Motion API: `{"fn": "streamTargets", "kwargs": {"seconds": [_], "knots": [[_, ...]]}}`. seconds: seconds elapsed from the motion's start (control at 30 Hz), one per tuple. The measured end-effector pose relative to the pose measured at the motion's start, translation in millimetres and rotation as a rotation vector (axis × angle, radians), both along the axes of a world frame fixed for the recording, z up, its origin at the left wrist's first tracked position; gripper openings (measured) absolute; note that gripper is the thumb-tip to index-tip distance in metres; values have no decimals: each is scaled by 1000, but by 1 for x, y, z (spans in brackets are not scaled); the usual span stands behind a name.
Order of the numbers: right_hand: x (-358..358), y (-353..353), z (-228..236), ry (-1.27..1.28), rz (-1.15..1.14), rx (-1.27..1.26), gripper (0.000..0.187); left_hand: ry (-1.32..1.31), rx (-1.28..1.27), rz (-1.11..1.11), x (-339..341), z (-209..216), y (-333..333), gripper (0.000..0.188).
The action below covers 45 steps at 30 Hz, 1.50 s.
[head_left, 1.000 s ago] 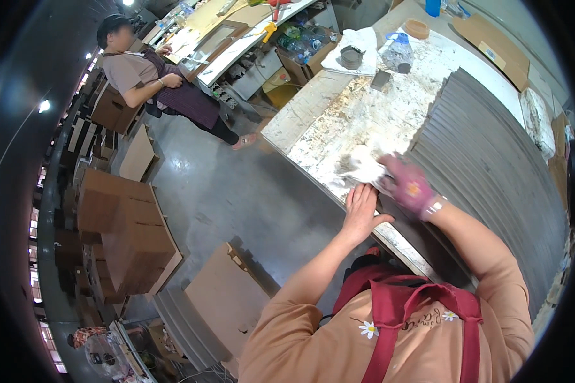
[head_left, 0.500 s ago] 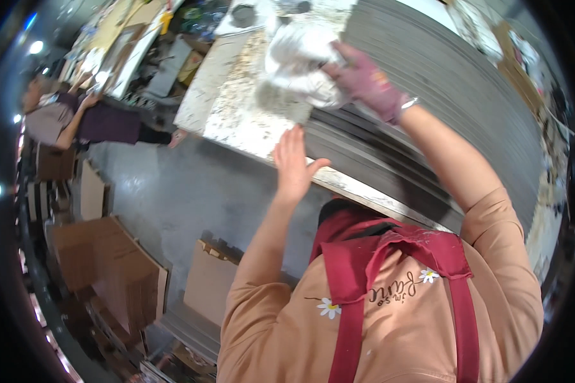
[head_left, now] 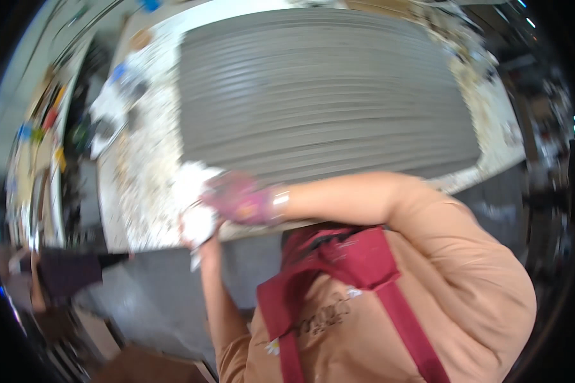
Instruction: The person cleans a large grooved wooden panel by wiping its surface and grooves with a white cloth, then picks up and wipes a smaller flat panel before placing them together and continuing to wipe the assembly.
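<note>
Grey ribbed panel [head_left: 319, 96]: flat on the table [head_left: 150, 166]. White cloth [head_left: 199, 225]: at the panel's near left corner. Person's right hand [head_left: 237, 198], gloved, blurred: clamped on the cloth. Left hand [head_left: 209, 242], bare: below that corner, mostly behind the cloth; grip cannot be told.

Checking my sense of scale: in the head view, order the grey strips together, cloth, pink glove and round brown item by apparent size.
1. Grey strips together
2. Cloth and pink glove: alike and blurred, so unranked
3. Round brown item
</note>
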State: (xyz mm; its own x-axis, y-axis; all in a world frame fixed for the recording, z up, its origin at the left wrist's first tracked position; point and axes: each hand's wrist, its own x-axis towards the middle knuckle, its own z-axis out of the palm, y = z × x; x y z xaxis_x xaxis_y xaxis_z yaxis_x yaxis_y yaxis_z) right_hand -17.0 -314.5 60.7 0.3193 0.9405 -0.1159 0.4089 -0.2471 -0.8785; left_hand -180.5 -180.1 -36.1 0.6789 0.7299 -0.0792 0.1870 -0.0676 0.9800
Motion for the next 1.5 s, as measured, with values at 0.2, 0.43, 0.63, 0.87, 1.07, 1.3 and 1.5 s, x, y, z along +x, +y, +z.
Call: {"fn": "streamTargets", "kwargs": {"seconds": [0.2,0.43,0.63,0.87,1.07,1.3,1.5], "knots": [[16,-52,26,-314,-38,13,36,-9,110,-139,0,12,4,68],[83,-349,24,-865,-256,54,35,320,593,-245,-9,40,7,76],[139,-682,32,-976,-955,-829,39,332,606,-275,12,43,3,75],[160,-585,60,-507,-1168,-173,43,375,505,-244,-11,33,24,75],[117,-488,19,-891,-473,-486,59,434,760,-265,22,58,2,78],[86,-243,53,-791,9,-386,59,420,732,-162,6,62,-14,91],[34,-18,-3,-809,18,160,24,436,754,-250,17,60,-15,91]]}}
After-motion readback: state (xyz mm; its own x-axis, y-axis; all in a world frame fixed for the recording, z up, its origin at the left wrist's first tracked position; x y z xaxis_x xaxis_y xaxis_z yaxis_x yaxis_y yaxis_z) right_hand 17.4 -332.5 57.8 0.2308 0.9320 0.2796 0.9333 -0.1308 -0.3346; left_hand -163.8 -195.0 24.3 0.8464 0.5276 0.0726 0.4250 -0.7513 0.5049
